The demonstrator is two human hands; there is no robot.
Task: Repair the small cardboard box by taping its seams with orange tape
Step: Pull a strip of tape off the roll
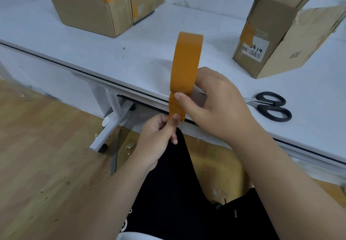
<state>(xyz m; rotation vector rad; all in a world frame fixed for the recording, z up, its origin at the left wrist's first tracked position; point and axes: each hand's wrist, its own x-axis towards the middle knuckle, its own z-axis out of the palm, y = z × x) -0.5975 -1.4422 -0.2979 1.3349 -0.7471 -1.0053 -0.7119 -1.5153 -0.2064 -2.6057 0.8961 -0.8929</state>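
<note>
My right hand (pixel 215 101) grips an orange tape roll (pixel 187 60) held upright on edge in front of the table edge, thumb pressed on its lower rim. My left hand (pixel 159 133) pinches the free end of the tape (pixel 176 110) just below the roll. The small cardboard box (pixel 277 39) stands on the white table (pixel 149 52) at the right, its top flaps open, with an orange tape patch and a white label on its near face.
Two larger cardboard boxes (pixel 97 5) with orange tape patches stand at the table's back left. Black-handled scissors (pixel 271 106) lie on the table at the right of my right hand. The white table leg (pixel 112 112) stands on the wooden floor at the left.
</note>
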